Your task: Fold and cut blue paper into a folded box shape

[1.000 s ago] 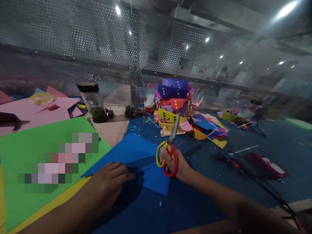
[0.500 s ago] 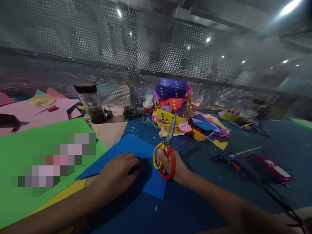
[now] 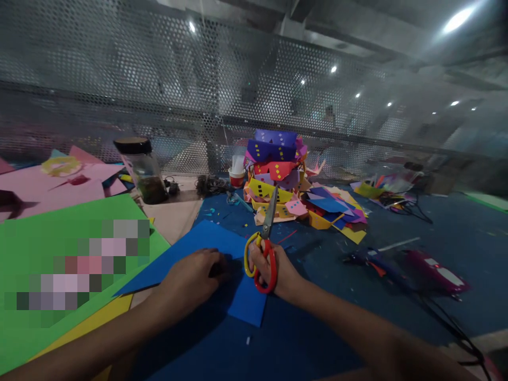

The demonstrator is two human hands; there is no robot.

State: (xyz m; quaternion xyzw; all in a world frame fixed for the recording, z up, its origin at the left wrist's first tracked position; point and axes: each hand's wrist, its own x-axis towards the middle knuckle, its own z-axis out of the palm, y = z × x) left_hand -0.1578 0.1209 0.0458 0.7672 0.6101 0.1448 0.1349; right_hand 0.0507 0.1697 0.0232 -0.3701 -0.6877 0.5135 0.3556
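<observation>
A blue sheet of craft paper [image 3: 186,251] lies on the dark blue tabletop in front of me. Over its middle, my left hand [image 3: 198,275] bears down with curled fingers, gripping the sheet; the fingertips are hidden below the hand. My right hand [image 3: 278,270] holds scissors [image 3: 269,219] by their yellow and red handles, just above the sheet's right side. The blades are together and point up and away from me, clear of the paper.
Stacked paper crowns [image 3: 273,148] stand ahead beside paper scraps [image 3: 337,203]. A lidded jar [image 3: 145,174] and paper cup [image 3: 237,177] are at the back. Green sheet [image 3: 119,209] lies left; a dark blue glue gun [image 3: 377,262] and magenta tool [image 3: 436,272] lie right, with cables.
The whole view has shifted slightly, so things sit a little farther left. Both hands, the scissors and the blue sheet keep nearly the same arrangement.
</observation>
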